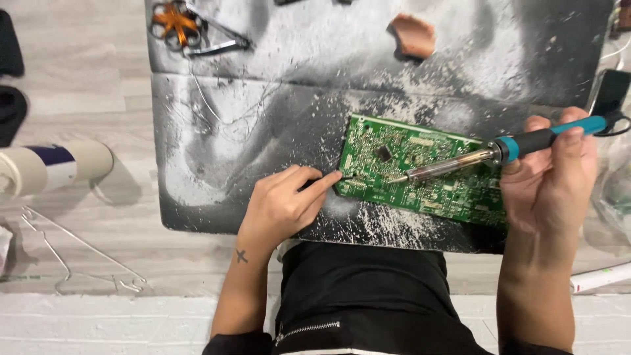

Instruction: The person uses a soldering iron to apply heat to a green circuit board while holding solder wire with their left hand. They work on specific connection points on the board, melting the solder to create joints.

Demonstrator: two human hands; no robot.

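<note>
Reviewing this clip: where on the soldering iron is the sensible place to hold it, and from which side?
Probably the black and blue handle of the soldering iron, taken from the cord end on the right, as the right hand does. The bare metal shaft and tip slant down-left over the green circuit board, so they are best avoided. The left hand rests at the board's left edge.

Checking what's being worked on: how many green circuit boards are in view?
1. The green circuit board lies on the dark mat, between the left hand and the right hand, which holds a soldering iron. More may lie outside the view.
</note>
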